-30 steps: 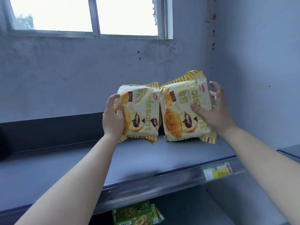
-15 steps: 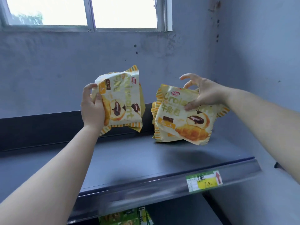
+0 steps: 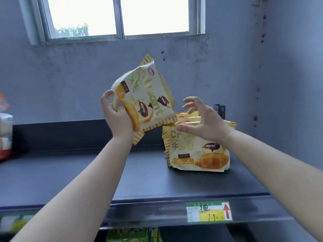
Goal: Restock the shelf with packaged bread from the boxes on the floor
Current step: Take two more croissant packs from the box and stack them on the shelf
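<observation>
While my left hand grips 1 croissant packet by its lower left edge, fingers curled round the wrapper and the pack tilted in the air above the shelf, the job as I judge it is to stand this packet beside the ones already placed. To do that well I should turn it upright with the printed face forward, lower it until its bottom seal meets the shelf, and slide it against the standing packets so the row stays tight and nothing leans. My right hand is spread wide with fingers loosely bent, holding nothing; it hovers at the top of those standing packets, thumb near their upper edge, though I cannot tell whether it touches. The held packet sits just left of and above the standing ones, its lower right corner near their top. A price tag marks the shelf's front rail below them.
</observation>
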